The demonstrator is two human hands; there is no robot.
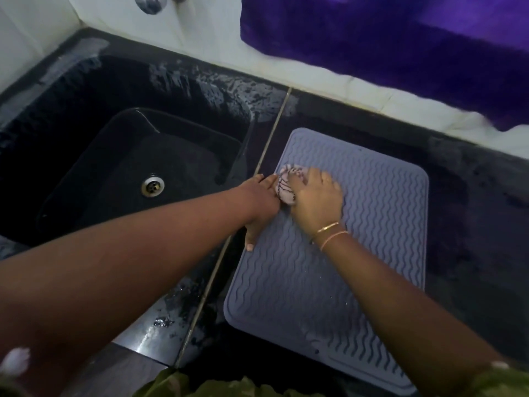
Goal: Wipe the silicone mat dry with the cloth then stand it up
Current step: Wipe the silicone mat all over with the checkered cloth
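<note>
A grey-blue silicone mat [372,213] with wavy ridges lies flat on the dark counter, right of the sink. My right hand [319,196] presses a bunched pink-and-white cloth [286,184] with dark stripes onto the mat's upper left area. My left hand [259,204] lies flat with fingers spread on the mat's left edge, right beside the cloth, thumb pointing toward me.
A black sink [128,173] with a metal drain [152,186] sits to the left, its rim wet. A metal strip [229,245] divides sink surround from counter. A purple towel [386,47] hangs on the white tiled wall behind. A tap [150,2] shows at top.
</note>
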